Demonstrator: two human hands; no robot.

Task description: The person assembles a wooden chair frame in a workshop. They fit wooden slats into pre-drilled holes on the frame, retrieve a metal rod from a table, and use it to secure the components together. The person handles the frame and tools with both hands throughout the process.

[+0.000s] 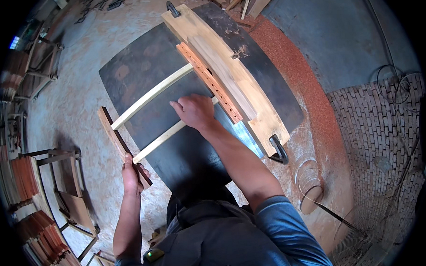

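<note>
My left hand (pixel 131 175) is wrapped round the lower end of a narrow reddish-brown wooden rail (pixel 113 135). Two pale wooden slats, an upper slat (pixel 150 97) and a lower slat (pixel 159 141), run from this rail toward an orange-brown strip with a row of drilled holes (pixel 210 83). The closed fist of my right hand (pixel 196 111) lies over the lower slat near the drilled strip, its thumb standing out to the left. What its curled fingers hold, if anything, is hidden. Beside the drilled strip lies a long light wooden board (pixel 261 101) with a notched edge.
The dark work table (pixel 140 65) lies under the frame. Black clamps sit at the board's far end (pixel 172 9) and near end (pixel 278 149). Wood shavings (pixel 240 51) lie on the table. A wire fan (pixel 362 235) stands at lower right, and racks with stacked wood (pixel 24 179) at left.
</note>
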